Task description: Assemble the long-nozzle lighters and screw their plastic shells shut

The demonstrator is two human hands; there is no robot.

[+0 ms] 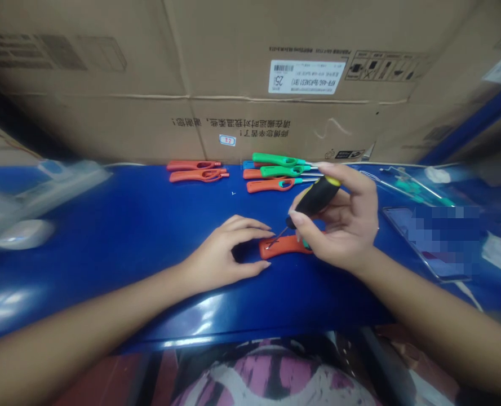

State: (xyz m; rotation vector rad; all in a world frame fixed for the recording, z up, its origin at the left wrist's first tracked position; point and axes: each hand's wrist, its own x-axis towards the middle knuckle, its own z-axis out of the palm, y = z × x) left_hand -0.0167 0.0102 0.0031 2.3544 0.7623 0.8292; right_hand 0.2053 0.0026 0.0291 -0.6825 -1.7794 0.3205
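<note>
Orange lighter (282, 246): lay on the blue table (149, 225) in front of me, between my hands, its front end hidden behind my right one.
Right hand (347, 225): had its fingers closed round the black-and-yellow handle of the screwdriver (318, 197), thumb low near the shank and forefinger high towards the butt.
Screwdriver tip (268, 247): met the handle near its rear end, by the dark slot (272, 242); I could not tell whether it sat in a recess or merely rested on the surface.
Left hand (222, 248): had thumb and fingers parted to either side of the rear end; whether they pressed on it, I could not tell.
Angle: the shank slanted well over, so I judged a steeper stance safer if the tip had to bite without skidding.
Steadying: firm thumb and finger on both edges seemed wise, with the fingertips out of the blade's line, since a smooth handle could roll or slide.
Pressure: small and even, I reckoned, to spare the plastic.
Elbow room: other lighters (271, 185) lay beyond, near my right hand, well apart from the tip.
</note>
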